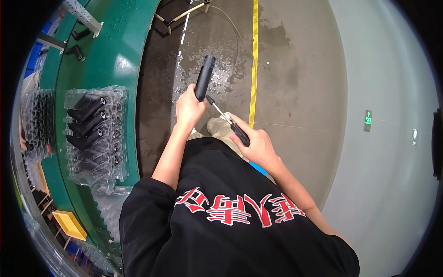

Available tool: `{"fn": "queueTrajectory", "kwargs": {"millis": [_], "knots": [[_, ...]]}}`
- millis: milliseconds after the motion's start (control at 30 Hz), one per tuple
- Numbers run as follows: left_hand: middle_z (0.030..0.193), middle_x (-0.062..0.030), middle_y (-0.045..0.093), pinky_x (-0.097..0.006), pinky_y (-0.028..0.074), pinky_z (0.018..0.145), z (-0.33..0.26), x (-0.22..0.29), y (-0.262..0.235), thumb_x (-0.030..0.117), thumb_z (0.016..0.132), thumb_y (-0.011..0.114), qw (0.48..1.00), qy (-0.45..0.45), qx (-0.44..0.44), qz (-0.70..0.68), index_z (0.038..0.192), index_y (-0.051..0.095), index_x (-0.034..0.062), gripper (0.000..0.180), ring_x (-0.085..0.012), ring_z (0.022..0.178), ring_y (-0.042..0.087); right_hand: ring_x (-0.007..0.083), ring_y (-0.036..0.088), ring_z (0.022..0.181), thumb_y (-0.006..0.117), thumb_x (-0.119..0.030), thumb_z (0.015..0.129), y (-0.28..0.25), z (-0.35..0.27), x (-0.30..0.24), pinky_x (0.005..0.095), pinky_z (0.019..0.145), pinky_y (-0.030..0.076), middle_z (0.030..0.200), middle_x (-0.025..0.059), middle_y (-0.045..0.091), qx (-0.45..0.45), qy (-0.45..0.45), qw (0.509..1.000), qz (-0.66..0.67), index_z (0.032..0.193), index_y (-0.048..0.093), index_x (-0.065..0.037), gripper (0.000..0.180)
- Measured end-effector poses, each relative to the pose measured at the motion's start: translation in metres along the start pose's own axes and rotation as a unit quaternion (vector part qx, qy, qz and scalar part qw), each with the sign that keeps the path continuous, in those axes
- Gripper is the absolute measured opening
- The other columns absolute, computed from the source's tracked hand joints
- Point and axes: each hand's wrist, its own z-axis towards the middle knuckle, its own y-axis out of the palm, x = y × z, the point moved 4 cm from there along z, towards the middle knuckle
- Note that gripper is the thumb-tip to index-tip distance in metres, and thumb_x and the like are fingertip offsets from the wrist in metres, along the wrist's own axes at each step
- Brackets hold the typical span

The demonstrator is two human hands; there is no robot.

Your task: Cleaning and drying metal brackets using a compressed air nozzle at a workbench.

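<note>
Wrapped around the lower part of a black tube-shaped part (204, 78) are the fingers of my left hand (190, 110); the tube points up and away. My right hand (256, 147) grips the black handle of a thin metal-shafted tool (222, 112), which looks like a screwdriver. Its shaft slants up to the left and ends in a small dark piece beside the tube's lower end. Whether that dark tip touches the tube I cannot tell. To my left, several black angled parts (87, 121) with round ends lie in clear plastic trays (119, 108).
A green workbench (121, 37) runs along my left side, with a metal post (85, 16) on it. A yellow bin (69, 225) sits at lower left. The wet-looking floor (295, 83) carries a yellow striped line (254, 60). At right stands a pale wall (387, 138); a tubular frame (187, 16) is ahead.
</note>
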Motion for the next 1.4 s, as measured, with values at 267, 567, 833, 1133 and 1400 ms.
{"fn": "queueTrajectory", "kwargs": {"millis": [267, 567, 833, 1133, 1400], "knots": [[0.076, -0.016, 0.066, -0.043, 0.049, 0.067, -0.011, 0.003, 0.007, 0.01, 0.075, 0.062, 0.995, 0.041, -0.022, 0.085, 0.098, 0.057, 0.0035, 0.025, -0.0363, 0.069, 0.064, 0.0274, 0.066, 0.068, 0.063, -0.03, 0.092, -0.006, 0.028, 0.016, 0.0372, 0.064, 0.05, 0.088, 0.0123, 0.072, 0.043, 0.083, 0.995, 0.047, 0.138, 0.057, -0.017, 0.048], [0.068, -0.0066, 0.056, -0.032, 0.047, 0.053, 0.015, -0.05, 0.023, 0.012, 0.083, 0.06, 0.819, -0.254, -0.054, -0.512, 0.089, 0.056, 0.0046, 0.01, -0.0187, 0.056, 0.055, 0.0289, 0.067, 0.072, 0.066, -0.024, 0.09, 0.01, 0.012, 0.027, 0.0376, 0.066, 0.05, 0.092, 0.0109, 0.072, -0.029, 0.041, 0.994, 0.098, 0.139, 0.056, -0.016, 0.05], [0.064, -0.0011, 0.05, -0.023, 0.042, 0.046, 0.04, -0.078, 0.031, 0.012, 0.088, 0.058, 0.564, -0.357, 0.028, -0.745, 0.084, 0.051, 0.0053, 0.011, -0.0104, 0.052, 0.047, 0.0307, 0.068, 0.076, 0.067, -0.02, 0.089, 0.04, -0.014, 0.03, 0.038, 0.067, 0.051, 0.098, 0.0098, 0.073, -0.023, -0.035, 0.997, 0.06, 0.14, 0.054, -0.017, 0.053], [0.064, -0.0012, 0.05, -0.022, 0.042, 0.046, 0.039, -0.077, 0.04, 0.013, 0.088, 0.058, 0.532, -0.376, 0.04, -0.757, 0.083, 0.049, 0.005, 0.013, -0.0099, 0.052, 0.047, 0.0317, 0.068, 0.075, 0.067, -0.021, 0.088, 0.041, -0.008, 0.024, 0.0387, 0.065, 0.051, 0.097, 0.0095, 0.073, -0.014, -0.052, 0.998, 0.031, 0.139, 0.054, -0.019, 0.052], [0.064, -0.0003, 0.05, -0.021, 0.041, 0.046, 0.037, -0.083, 0.036, 0.014, 0.088, 0.057, 0.559, -0.357, 0.052, -0.747, 0.082, 0.049, 0.0056, 0.013, -0.0088, 0.052, 0.046, 0.0268, 0.062, 0.056, 0.07, -0.014, 0.085, 0.046, -0.006, 0.026, 0.0347, 0.055, 0.047, 0.084, 0.0059, 0.073, -0.001, -0.048, 0.999, 0.005, 0.132, 0.06, -0.019, 0.048]]}}
